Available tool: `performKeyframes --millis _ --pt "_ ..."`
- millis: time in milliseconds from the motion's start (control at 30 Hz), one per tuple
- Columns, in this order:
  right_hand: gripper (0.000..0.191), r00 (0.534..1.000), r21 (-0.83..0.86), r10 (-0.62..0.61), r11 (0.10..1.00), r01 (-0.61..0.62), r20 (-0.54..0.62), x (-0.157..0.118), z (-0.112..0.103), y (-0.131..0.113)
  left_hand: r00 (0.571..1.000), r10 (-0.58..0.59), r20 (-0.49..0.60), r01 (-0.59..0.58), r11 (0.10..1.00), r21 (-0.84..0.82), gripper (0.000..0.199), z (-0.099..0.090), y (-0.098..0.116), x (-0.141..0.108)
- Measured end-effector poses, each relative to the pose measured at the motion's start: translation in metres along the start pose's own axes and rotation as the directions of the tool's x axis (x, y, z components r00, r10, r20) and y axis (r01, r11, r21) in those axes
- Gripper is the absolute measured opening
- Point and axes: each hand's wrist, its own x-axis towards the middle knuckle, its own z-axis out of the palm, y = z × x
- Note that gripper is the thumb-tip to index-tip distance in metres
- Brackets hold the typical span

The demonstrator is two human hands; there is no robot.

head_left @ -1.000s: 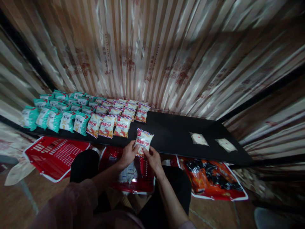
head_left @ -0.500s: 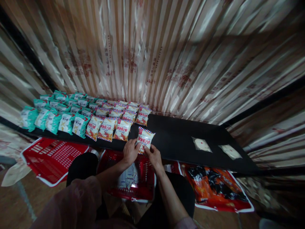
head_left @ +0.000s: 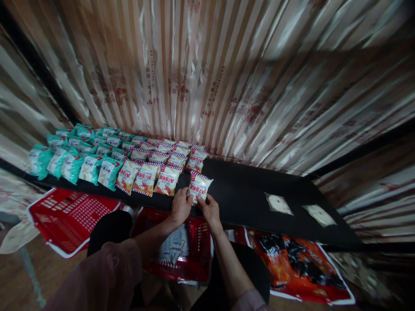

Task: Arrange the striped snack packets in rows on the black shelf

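Both hands hold one white-and-orange snack bag [head_left: 199, 185] by its lower part, at the front edge of the black shelf [head_left: 236, 190]. My left hand [head_left: 182, 205] grips its left side, and my right hand [head_left: 209, 208] has the lower right corner. The bag stands upright, its printed front towards me. Left of it, matching bags [head_left: 167, 180] stand in rows. Teal snack bags [head_left: 90, 167] fill the shelf's left end.
Two flat pale packets [head_left: 279, 204] lie on the shelf's right part. Below are a red basket [head_left: 73, 216] at left, another red basket [head_left: 197, 246] holding white packets between the knees, and a basket of orange-black bags [head_left: 301, 263] at right. A striped curtain hangs behind.
The view has shifted slightly. Both hands remain on the same bag, which stands a little closer to the row of matching bags.
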Motion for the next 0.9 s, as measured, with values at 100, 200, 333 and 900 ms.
performKeyframes --millis 100,200,333,900 --pt "0.044 1.000 -0.021 -0.005 1.000 0.005 -0.013 0.006 0.001 -0.001 0.999 0.016 -0.030 -0.017 1.000 -0.016 0.032 0.006 -0.003 0.001" --pt "0.041 1.000 -0.014 -0.013 1.000 0.013 -0.020 0.012 0.003 -0.001 0.998 0.041 -0.057 -0.043 0.998 -0.037 0.037 0.013 -0.006 0.002" --pt "0.039 0.999 0.017 -0.016 1.000 0.016 -0.029 0.019 0.007 0.002 0.993 0.091 -0.078 -0.094 0.995 -0.038 0.042 0.023 -0.012 0.003" --pt "0.037 0.999 0.016 -0.037 0.999 0.037 -0.020 0.051 0.022 0.004 0.978 0.207 -0.030 -0.207 0.978 0.017 0.065 0.041 -0.024 0.007"
